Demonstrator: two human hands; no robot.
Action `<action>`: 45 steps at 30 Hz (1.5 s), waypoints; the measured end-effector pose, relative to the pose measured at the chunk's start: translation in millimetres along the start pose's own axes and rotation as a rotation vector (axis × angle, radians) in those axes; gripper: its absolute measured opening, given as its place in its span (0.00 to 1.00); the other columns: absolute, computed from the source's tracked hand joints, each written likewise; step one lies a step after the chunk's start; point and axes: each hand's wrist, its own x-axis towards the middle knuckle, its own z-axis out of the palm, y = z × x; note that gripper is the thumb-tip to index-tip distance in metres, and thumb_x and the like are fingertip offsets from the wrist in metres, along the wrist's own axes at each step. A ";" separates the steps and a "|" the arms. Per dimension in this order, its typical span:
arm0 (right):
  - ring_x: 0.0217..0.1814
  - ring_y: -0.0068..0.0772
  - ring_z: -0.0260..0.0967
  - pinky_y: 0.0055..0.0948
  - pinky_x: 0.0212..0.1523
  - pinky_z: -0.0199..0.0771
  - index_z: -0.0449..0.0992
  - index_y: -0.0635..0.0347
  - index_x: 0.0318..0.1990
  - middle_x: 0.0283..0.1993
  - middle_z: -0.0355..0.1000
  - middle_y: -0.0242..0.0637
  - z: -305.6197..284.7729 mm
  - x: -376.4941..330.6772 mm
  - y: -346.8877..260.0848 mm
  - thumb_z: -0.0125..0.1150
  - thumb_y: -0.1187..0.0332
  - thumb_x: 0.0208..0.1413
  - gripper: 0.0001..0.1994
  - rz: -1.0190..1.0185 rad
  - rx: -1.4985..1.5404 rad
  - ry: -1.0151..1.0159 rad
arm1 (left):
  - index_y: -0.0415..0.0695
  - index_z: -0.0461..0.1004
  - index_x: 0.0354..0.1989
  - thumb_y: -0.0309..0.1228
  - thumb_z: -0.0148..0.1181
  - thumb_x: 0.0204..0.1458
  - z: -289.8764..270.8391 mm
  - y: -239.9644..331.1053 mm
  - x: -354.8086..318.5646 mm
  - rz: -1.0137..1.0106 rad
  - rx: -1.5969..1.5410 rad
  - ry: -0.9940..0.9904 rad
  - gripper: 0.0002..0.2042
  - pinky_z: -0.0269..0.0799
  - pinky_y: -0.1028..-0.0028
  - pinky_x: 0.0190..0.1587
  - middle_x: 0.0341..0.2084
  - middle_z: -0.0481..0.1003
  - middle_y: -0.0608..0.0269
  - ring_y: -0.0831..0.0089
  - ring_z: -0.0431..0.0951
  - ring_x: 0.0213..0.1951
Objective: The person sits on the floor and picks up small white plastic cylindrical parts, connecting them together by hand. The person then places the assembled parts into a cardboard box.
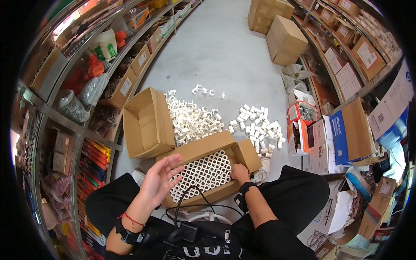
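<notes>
An open cardboard box (195, 149) sits between my legs, with white plastic pipe fittings (203, 173) standing on end in close rows, their round openings facing up. My left hand (161, 178) hovers over the box's left end, fingers spread and nothing in them. At the right end of the box, my right hand (239, 172) is closed, knuckles up, beside the last row of fittings. What its fingers hold, if anything, is hidden. Beyond the box lie a heap of white pipe clips (190, 119) and, to the right, a loose pile of short white pipe fittings (255, 123).
An empty cardboard box (149, 123) stands tilted at the far left of the packed one. Metal shelves (82, 130) with tools and bags line the left side; boxed stock fills the right shelves (342, 56). Large cartons (284, 39) stand farther off. Black cables (177, 212) hang before me.
</notes>
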 end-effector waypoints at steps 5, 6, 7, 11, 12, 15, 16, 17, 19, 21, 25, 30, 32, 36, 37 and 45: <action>0.40 0.42 0.69 0.34 0.39 0.71 0.74 0.62 0.34 0.37 0.70 0.47 -1.7 0.4 -0.6 0.58 0.69 0.38 0.12 0.014 0.020 -0.059 | 0.43 0.63 0.47 0.39 0.35 0.55 -3.2 -1.4 2.7 -0.005 -0.003 0.012 0.17 0.61 0.74 0.45 0.45 0.65 0.65 0.73 0.65 0.44; 0.38 0.42 0.69 0.33 0.39 0.71 0.75 0.60 0.31 0.34 0.71 0.46 0.5 0.5 0.6 0.59 0.68 0.37 0.11 0.011 0.034 -0.023 | 0.43 0.63 0.47 0.39 0.35 0.55 -4.5 -1.8 4.0 -0.002 -0.002 0.007 0.17 0.61 0.74 0.45 0.45 0.65 0.65 0.73 0.65 0.44; 0.35 0.41 0.70 0.33 0.38 0.71 0.76 0.59 0.28 0.32 0.71 0.45 6.2 3.5 3.5 0.60 0.67 0.35 0.10 0.008 0.048 0.012 | 0.43 0.63 0.47 0.39 0.36 0.55 -4.7 -2.1 4.5 0.000 -0.002 0.005 0.18 0.61 0.74 0.45 0.45 0.65 0.65 0.73 0.65 0.44; 0.32 0.41 0.70 0.33 0.36 0.71 0.78 0.56 0.26 0.28 0.72 0.45 16.4 12.0 9.0 0.59 0.67 0.35 0.07 0.024 0.104 0.066 | 0.42 0.63 0.47 0.39 0.36 0.55 -4.0 -1.8 5.4 0.002 0.002 0.011 0.18 0.61 0.73 0.45 0.45 0.65 0.64 0.72 0.65 0.44; 0.31 0.41 0.70 0.33 0.36 0.71 0.78 0.56 0.26 0.28 0.72 0.45 16.4 11.8 8.0 0.59 0.67 0.35 0.07 0.029 0.118 0.077 | 0.42 0.63 0.47 0.39 0.36 0.55 -4.5 -2.1 5.5 0.002 0.003 0.011 0.18 0.61 0.73 0.45 0.45 0.65 0.64 0.72 0.65 0.44; 0.31 0.42 0.70 0.34 0.36 0.71 0.77 0.56 0.23 0.27 0.72 0.45 18.1 11.4 7.7 0.58 0.69 0.35 0.06 0.037 0.117 0.125 | 0.42 0.63 0.48 0.39 0.36 0.55 -4.7 -2.5 5.9 -0.003 -0.007 0.018 0.18 0.60 0.73 0.46 0.45 0.65 0.64 0.72 0.65 0.45; 0.31 0.42 0.70 0.34 0.35 0.71 0.77 0.56 0.23 0.27 0.72 0.45 19.1 12.0 6.9 0.58 0.69 0.35 0.05 0.039 0.119 0.140 | 0.42 0.63 0.48 0.39 0.36 0.55 -4.9 -2.3 5.5 -0.004 -0.011 0.023 0.18 0.60 0.73 0.46 0.46 0.65 0.64 0.71 0.65 0.45; 0.31 0.42 0.70 0.34 0.35 0.71 0.77 0.56 0.22 0.26 0.71 0.45 19.6 12.8 7.2 0.58 0.70 0.34 0.05 0.048 0.139 0.147 | 0.42 0.63 0.48 0.39 0.36 0.55 -5.0 -2.2 5.2 -0.002 -0.007 0.021 0.18 0.60 0.73 0.46 0.46 0.64 0.64 0.71 0.65 0.45; 0.30 0.42 0.70 0.34 0.35 0.70 0.77 0.56 0.22 0.25 0.71 0.45 22.0 14.8 9.9 0.58 0.70 0.34 0.05 0.036 0.161 0.134 | 0.42 0.63 0.48 0.39 0.36 0.55 -4.7 -2.9 5.5 0.000 -0.004 0.014 0.18 0.59 0.73 0.47 0.46 0.64 0.64 0.71 0.65 0.46; 0.30 0.42 0.70 0.34 0.35 0.70 0.77 0.56 0.23 0.24 0.71 0.45 26.5 17.2 13.6 0.57 0.70 0.34 0.05 0.023 0.160 0.161 | 0.42 0.63 0.48 0.39 0.36 0.54 -4.5 -3.2 5.8 -0.005 0.001 0.016 0.18 0.59 0.72 0.47 0.46 0.64 0.64 0.71 0.64 0.46; 0.31 0.45 0.70 0.36 0.36 0.70 0.76 0.59 0.23 0.25 0.71 0.47 26.4 16.3 12.0 0.56 0.70 0.34 0.06 -0.013 0.170 0.166 | 0.43 0.63 0.49 0.40 0.37 0.54 -7.2 -3.6 6.4 -0.007 -0.010 0.025 0.18 0.60 0.74 0.46 0.46 0.65 0.65 0.72 0.65 0.45; 0.34 0.46 0.69 0.35 0.38 0.70 0.76 0.60 0.25 0.28 0.71 0.49 22.3 13.0 9.1 0.57 0.69 0.33 0.08 0.009 0.103 0.045 | 0.44 0.62 0.49 0.40 0.36 0.54 -7.2 -4.6 6.4 0.002 0.007 0.003 0.18 0.60 0.75 0.46 0.46 0.65 0.66 0.73 0.65 0.45; 0.34 0.46 0.69 0.35 0.38 0.70 0.76 0.60 0.25 0.28 0.71 0.49 21.3 12.9 11.9 0.57 0.69 0.32 0.09 -0.001 0.063 0.004 | 0.44 0.62 0.49 0.40 0.36 0.54 -7.1 -4.7 6.2 0.003 0.011 -0.009 0.18 0.60 0.74 0.47 0.46 0.65 0.67 0.73 0.65 0.45; 0.35 0.44 0.70 0.35 0.38 0.70 0.76 0.60 0.26 0.29 0.71 0.49 15.2 7.8 7.3 0.60 0.69 0.31 0.10 -0.004 0.042 -0.012 | 0.44 0.63 0.49 0.40 0.36 0.54 -9.5 -4.6 3.5 0.006 0.000 -0.003 0.18 0.60 0.75 0.47 0.45 0.66 0.67 0.74 0.64 0.46; 0.35 0.43 0.70 0.34 0.38 0.70 0.76 0.60 0.26 0.30 0.71 0.48 14.6 8.8 8.5 0.62 0.69 0.30 0.10 0.003 0.039 -0.018 | 0.44 0.63 0.49 0.40 0.36 0.54 -9.4 -4.3 4.0 0.005 0.000 -0.007 0.18 0.60 0.75 0.47 0.45 0.65 0.67 0.74 0.64 0.46; 0.36 0.45 0.69 0.34 0.38 0.70 0.76 0.61 0.28 0.32 0.71 0.48 9.7 4.7 7.3 0.60 0.68 0.31 0.12 0.008 -0.025 -0.010 | 0.42 0.62 0.49 0.39 0.36 0.55 -5.1 -2.0 1.1 0.006 -0.001 -0.020 0.18 0.58 0.73 0.49 0.49 0.63 0.65 0.72 0.63 0.48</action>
